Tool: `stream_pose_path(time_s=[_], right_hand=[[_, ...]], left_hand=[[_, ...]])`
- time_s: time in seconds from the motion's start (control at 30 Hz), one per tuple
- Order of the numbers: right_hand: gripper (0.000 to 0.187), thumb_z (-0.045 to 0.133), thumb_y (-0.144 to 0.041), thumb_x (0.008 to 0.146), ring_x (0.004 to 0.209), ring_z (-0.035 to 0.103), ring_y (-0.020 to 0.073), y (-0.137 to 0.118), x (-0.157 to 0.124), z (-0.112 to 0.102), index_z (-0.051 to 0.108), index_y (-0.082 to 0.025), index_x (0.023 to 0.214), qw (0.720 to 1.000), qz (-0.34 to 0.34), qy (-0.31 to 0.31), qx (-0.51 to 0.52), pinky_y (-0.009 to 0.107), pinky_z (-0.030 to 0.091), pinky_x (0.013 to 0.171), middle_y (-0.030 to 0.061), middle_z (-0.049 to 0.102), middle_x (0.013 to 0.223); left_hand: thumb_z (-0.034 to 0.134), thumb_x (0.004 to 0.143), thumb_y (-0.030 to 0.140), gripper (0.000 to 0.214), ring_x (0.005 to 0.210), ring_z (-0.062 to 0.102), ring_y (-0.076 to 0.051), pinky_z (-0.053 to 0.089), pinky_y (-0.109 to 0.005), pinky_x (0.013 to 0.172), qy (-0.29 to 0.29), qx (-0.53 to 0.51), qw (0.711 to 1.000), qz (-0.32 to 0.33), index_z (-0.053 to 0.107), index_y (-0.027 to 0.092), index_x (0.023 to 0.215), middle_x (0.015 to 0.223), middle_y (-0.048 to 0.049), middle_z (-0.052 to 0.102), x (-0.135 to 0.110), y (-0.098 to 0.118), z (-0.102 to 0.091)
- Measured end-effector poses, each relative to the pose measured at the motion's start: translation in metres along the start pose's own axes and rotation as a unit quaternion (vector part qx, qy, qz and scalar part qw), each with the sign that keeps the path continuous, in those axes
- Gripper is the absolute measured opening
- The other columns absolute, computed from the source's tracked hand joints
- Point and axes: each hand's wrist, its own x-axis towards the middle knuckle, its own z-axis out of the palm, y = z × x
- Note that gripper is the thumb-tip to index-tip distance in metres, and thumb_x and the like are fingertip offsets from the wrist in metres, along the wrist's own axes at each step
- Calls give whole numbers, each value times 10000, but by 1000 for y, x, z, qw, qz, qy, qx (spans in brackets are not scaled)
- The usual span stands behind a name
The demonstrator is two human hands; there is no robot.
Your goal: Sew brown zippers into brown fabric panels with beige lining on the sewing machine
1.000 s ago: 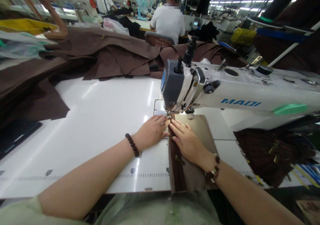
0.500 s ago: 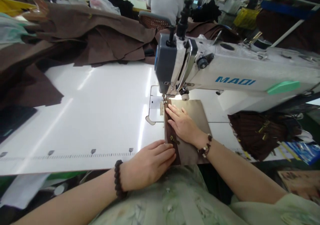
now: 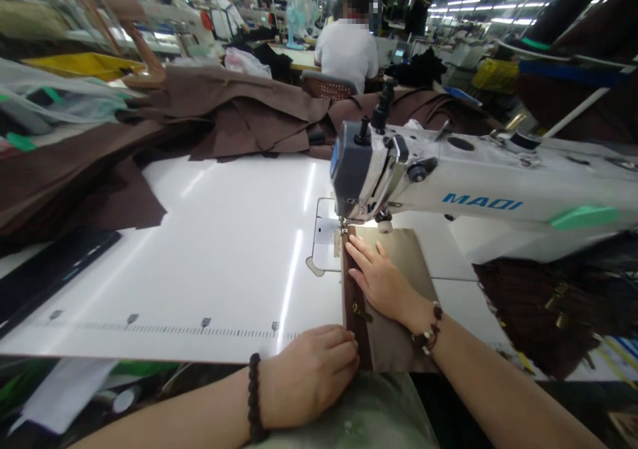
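Note:
A sewing machine point(image 3: 419, 177) stands over a flat olive-brown fabric panel point(image 3: 406, 343) with a dark brown zipper strip point(image 3: 363, 343) along its left edge. A brass zipper pull point(image 3: 357, 309) lies on that strip. The strip's far end is at the presser foot point(image 3: 343, 226). My right hand point(image 3: 381, 279) rests open and flat on the panel, fingertips on the strip just in front of the foot. Nearer my body, my left hand point(image 3: 314, 369) is closed with curled fingers on the strip's left edge; its fingertips are partly hidden.
Brown fabric pieces point(image 3: 249, 117) are heaped along the table's back and left. A dark flat object point(image 3: 54, 269) lies at left. More brown pieces with brass zipper pulls point(image 3: 533, 309) lie at right. A person in a white shirt point(image 3: 347, 50) sits beyond.
The view has tilted up, so everything sits lower and slightly right in the picture. My left fingers have curled more at the strip's edge. My right hand stays flat on the panel.

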Motion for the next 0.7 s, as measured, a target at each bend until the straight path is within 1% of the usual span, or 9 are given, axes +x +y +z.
stream_pose_path(time_s=[0.17, 0.23, 0.27, 0.3, 0.33, 0.37, 0.47, 0.53, 0.7], right_hand=[[437, 289, -286, 919, 1302, 312, 207, 9, -6, 17, 360, -154, 1330, 996, -39, 63, -53, 495, 336, 1024, 86, 340, 1406], [443, 287, -320, 918, 1274, 359, 220, 16, -5, 29, 358, -153, 1323, 987, -78, 109, -90, 495, 385, 976, 87, 374, 1385], [450, 277, -333, 917, 1255, 385, 227, 20, -4, 35, 357, -151, 1321, 981, -93, 132, -110, 495, 409, 947, 89, 386, 1376], [460, 268, -344, 915, 1243, 403, 229, 24, -3, 40, 354, -148, 1322, 975, -107, 148, -127, 488, 428, 925, 87, 395, 1370], [468, 261, -350, 913, 1227, 423, 228, 28, -3, 45, 352, -144, 1323, 969, -120, 163, -143, 476, 448, 902, 85, 406, 1361], [480, 258, -355, 910, 1215, 438, 227, 31, -2, 48, 345, -138, 1329, 963, -130, 174, -159, 463, 464, 884, 84, 411, 1357], [524, 262, -358, 898, 1173, 485, 222, 36, 1, 51, 300, -117, 1361, 947, -158, 195, -202, 422, 507, 827, 90, 423, 1345], [552, 267, -349, 889, 1119, 531, 221, 39, 3, 51, 262, -100, 1382, 934, -179, 213, -226, 396, 533, 772, 103, 457, 1314], [602, 284, -313, 869, 1017, 595, 220, 43, 9, 50, 188, -60, 1407, 913, -213, 236, -257, 361, 559, 683, 121, 534, 1227]], left_hand=[[382, 931, 206, 210, 1000, 552, -145, 372, -248, 1005, -34, 6, 999, 32, 584, 151, 917, 960, -48, 631, -18, -11, -17], [366, 935, 229, 233, 969, 567, -127, 352, -254, 1022, -22, 45, 998, -34, 590, 167, 917, 981, -36, 637, -37, -39, -48], [350, 935, 215, 246, 978, 567, -124, 346, -262, 1027, 6, 88, 989, -122, 592, 169, 937, 1017, -38, 634, -51, -58, -70], [363, 932, 248, 251, 1018, 555, -137, 360, -269, 1013, 34, 152, 959, -236, 586, 171, 1018, 1073, -49, 619, -67, -78, -97], [397, 916, 282, 259, 1045, 544, -152, 386, -267, 983, 66, 226, 897, -375, 580, 181, 1069, 1101, -53, 607, -87, -99, -126], [425, 898, 320, 276, 1090, 522, -166, 385, -274, 983, 86, 289, 804, -512, 573, 206, 1102, 1148, -43, 585, -108, -118, -155], [373, 887, 260, 377, 1216, 407, -298, 300, -433, 1027, 126, 345, 668, -647, 531, 60, 1165, 1252, -176, 490, -175, -165, -228], [489, 823, 283, 374, 1121, 491, -350, 379, -446, 944, 99, 322, 624, -706, 599, 12, 1056, 1143, -220, 561, -214, -185, -253], [605, 761, 386, 306, 927, 619, -260, 459, -312, 789, 13, 243, 608, -755, 691, 138, 917, 955, -98, 681, -273, -210, -259]])
